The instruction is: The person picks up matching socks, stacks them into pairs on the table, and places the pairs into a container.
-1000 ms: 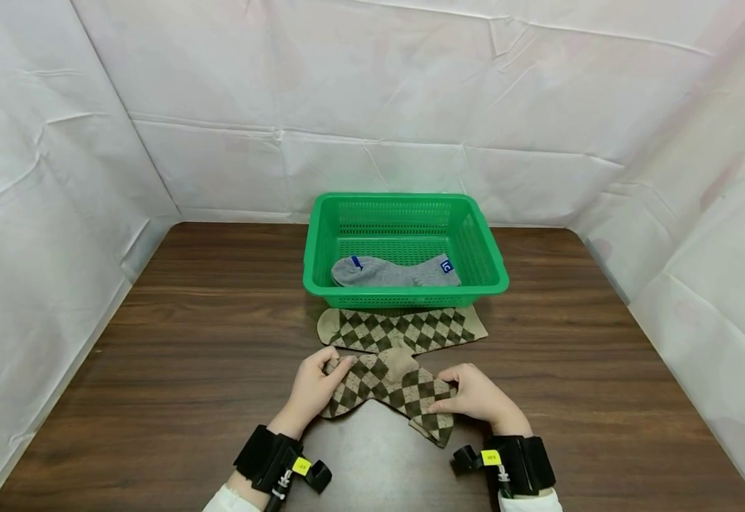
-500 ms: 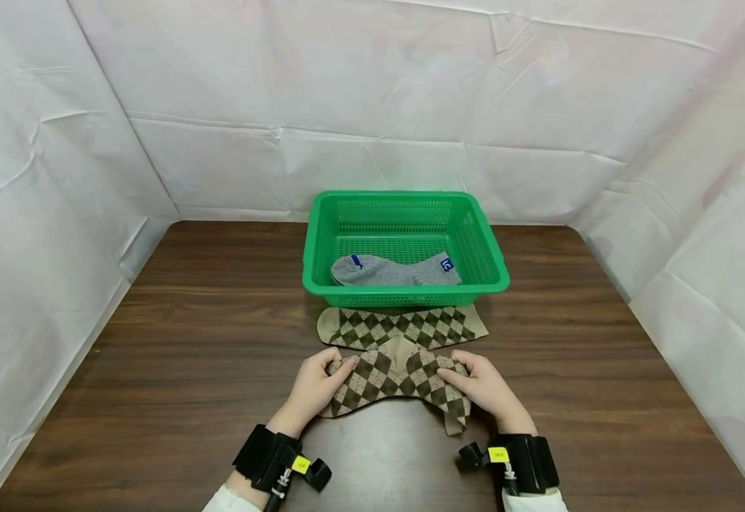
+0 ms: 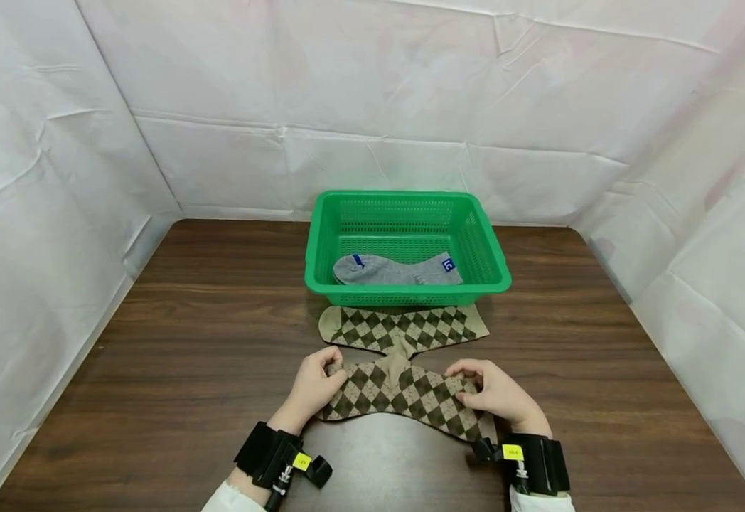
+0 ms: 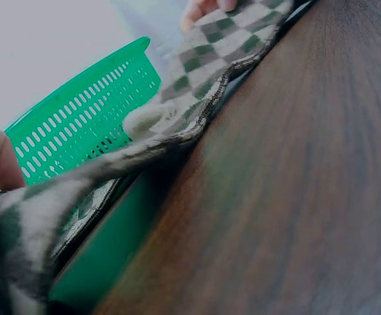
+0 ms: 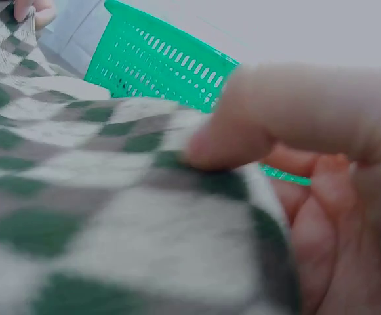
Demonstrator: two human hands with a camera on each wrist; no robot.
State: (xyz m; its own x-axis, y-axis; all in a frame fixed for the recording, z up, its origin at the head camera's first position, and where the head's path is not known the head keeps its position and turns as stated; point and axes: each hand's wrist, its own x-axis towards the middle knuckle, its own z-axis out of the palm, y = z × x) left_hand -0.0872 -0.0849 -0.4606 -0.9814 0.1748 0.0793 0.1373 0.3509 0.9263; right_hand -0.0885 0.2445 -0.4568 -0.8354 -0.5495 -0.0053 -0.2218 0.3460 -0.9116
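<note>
A beige sock with brown diamonds [image 3: 404, 391] stretches crosswise between both hands at the near part of the table. My left hand [image 3: 315, 380] pinches its left end by the upper edge. Toward its other end, my right hand [image 3: 503, 395] grips the sock between thumb and fingers, the thumb on top in the right wrist view. The heel bulges away at the middle and overlaps a second sock of the same pattern [image 3: 433, 328], which lies flat just beyond. In the left wrist view the held sock [image 4: 206, 52] hangs close over the wood, its lower edge wavy.
Behind the socks stands a green plastic basket [image 3: 411, 290] with slotted walls. Inside it lies a grey sock [image 3: 392, 272] with blue marks. The brown wooden table [image 3: 219, 341] is bounded by white sheeting [image 3: 372, 85] at the back and both sides.
My right hand has moved rightward, drawing its end of the near sock out, so the sock now lies straighter and wider. The left hand has stayed nearly in place.
</note>
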